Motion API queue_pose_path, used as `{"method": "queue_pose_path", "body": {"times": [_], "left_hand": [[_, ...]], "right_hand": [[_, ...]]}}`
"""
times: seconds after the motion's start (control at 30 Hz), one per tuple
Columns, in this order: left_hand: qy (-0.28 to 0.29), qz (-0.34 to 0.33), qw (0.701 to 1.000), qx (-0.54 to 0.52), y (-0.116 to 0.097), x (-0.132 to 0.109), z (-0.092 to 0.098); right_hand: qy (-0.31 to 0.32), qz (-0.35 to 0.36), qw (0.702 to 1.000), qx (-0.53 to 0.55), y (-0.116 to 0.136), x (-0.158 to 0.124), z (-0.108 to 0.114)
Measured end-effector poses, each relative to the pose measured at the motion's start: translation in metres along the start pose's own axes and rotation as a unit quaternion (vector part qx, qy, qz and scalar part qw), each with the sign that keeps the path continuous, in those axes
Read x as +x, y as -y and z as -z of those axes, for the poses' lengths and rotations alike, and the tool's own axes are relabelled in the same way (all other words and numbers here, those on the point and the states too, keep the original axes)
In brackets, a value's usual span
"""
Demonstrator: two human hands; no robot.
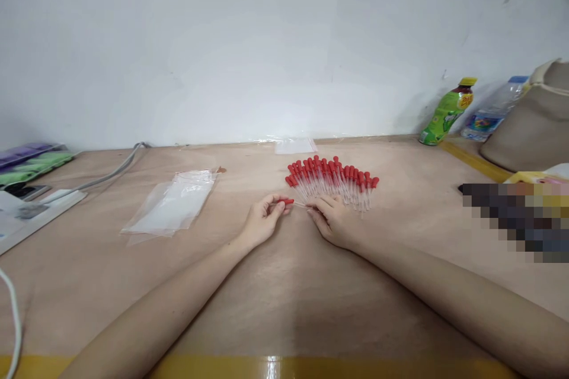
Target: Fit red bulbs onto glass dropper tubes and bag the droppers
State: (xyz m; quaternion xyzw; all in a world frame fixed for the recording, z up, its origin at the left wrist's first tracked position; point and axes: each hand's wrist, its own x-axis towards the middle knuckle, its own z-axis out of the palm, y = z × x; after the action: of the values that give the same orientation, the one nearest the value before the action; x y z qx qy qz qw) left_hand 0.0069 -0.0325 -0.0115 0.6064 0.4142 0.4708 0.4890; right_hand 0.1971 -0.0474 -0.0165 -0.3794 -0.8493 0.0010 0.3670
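Observation:
Between finger and thumb, my left hand (265, 218) pinches a red rubber bulb (288, 201) at the middle of the table. A thin clear tube runs from the bulb toward my right hand (331, 219), whose fingertips are closed around its far end. Just behind my right hand lies a fan of several clear droppers (331, 180), their red bulbs pointing toward the wall and their tubes toward me. My right fingers partly cover some of those tubes.
Clear plastic bags (178, 204) lie left of my hands, and a small bag (295, 146) lies by the wall. A green bottle (447, 112), a clear bottle (493, 112) and a beige bag (528, 124) stand at the right. A cable (106, 176) crosses the left side.

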Motion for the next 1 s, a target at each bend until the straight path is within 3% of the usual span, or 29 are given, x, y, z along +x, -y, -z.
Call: {"method": "queue_pose_path", "body": {"times": [0.27,0.43,1.0], "left_hand": [[0.005,0.002,1.000,-0.015,-0.0016,-0.0009,-0.0005],[0.036,-0.006,0.999,0.004,0.0005,-0.0022,0.0014],[0.087,-0.012,0.992,0.093,-0.0006,-0.0086,0.0052]], "right_hand": [[-0.005,-0.028,0.999,0.026,0.0040,0.0026,0.0002],[0.008,-0.032,0.999,0.021,0.0024,0.0028,0.0018],[0.097,-0.016,0.995,0.030,-0.0049,0.0005,0.0069]]}}
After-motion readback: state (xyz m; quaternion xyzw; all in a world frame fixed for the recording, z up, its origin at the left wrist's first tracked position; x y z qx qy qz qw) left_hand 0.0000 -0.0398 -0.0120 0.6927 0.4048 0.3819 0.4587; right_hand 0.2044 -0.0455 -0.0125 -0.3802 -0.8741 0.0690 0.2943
